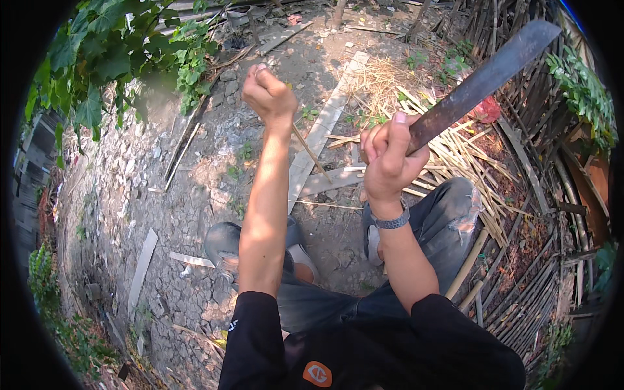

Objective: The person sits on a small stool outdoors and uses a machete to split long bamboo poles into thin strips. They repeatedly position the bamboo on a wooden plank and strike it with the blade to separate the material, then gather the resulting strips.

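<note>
My right hand (pixel 391 153) is closed around the handle of a machete (pixel 484 84), its handle mostly hidden by the fingers. The long dark blade tilts up and to the right, away from me. Farther forward on the left, my left hand (pixel 270 94) is raised in a fist. A thin stick (pixel 313 153) comes out from behind that wrist, in line with the fist, and slants down to the right; its upper part is hidden. Beyond and below the machete, many pale split sticks (pixel 465 159) lie heaped on the ground.
Flat wooden boards (pixel 328 127) lie on the cracked soil in front of me. Dry shavings (pixel 383 84) are scattered behind them. Leafy vines (pixel 97 58) hang at the upper left. Bundled poles (pixel 526 299) line the right side. My bent knee (pixel 455 201) is below the blade.
</note>
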